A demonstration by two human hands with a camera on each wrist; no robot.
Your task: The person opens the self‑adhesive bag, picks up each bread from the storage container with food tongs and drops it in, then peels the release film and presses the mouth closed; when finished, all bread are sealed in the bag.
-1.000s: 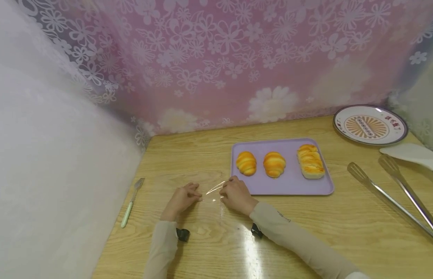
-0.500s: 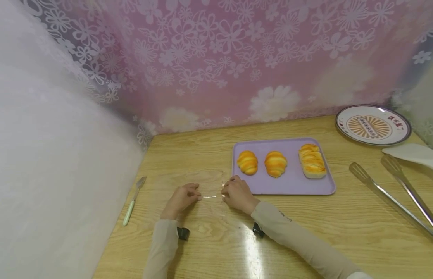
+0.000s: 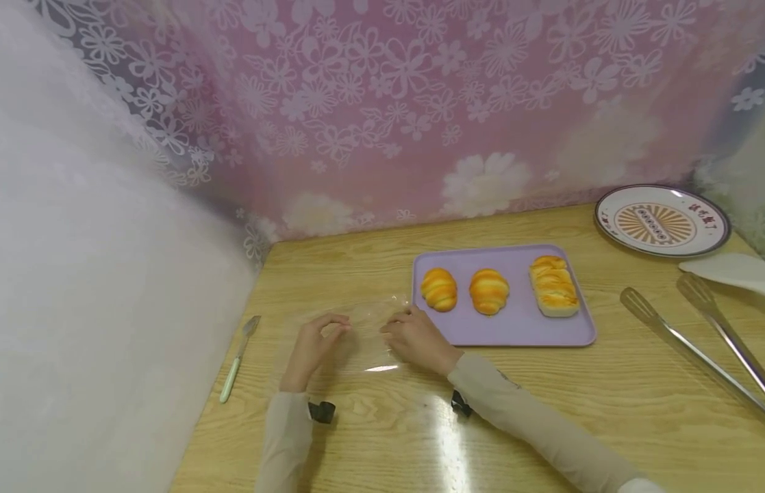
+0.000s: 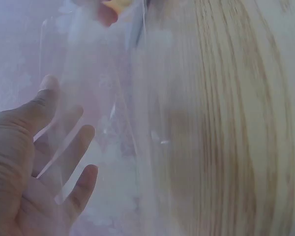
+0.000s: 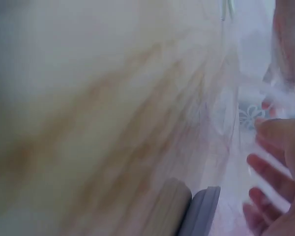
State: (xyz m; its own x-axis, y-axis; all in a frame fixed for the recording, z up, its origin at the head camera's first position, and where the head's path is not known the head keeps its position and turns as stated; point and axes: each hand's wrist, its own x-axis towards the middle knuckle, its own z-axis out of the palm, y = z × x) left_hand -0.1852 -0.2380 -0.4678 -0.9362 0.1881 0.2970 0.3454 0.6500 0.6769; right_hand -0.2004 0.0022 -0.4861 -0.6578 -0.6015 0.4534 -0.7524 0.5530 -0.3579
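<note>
Red Chinese characters [image 3: 703, 216] running along the right rim of a white plate [image 3: 662, 220] at the head view's upper right, smaller characters [image 3: 650, 224] lining its centre band, dark script-like marking [image 3: 509, 379] crossing the right sleeve [image 3: 530, 414] lower down, none reading clearly

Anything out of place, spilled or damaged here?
Nothing stands out. The two croissants and the loaf sit on the lilac tray; no spill shows. The clear plastic film between left hand and right hand is too transparent to check for tears.

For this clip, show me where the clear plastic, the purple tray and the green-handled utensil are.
Clear plastic [image 3: 366, 346]: head view, middle of the film.
Purple tray [image 3: 520, 301]: head view, bare floor.
Green-handled utensil [image 3: 235, 367]: head view, upper handle.
</note>
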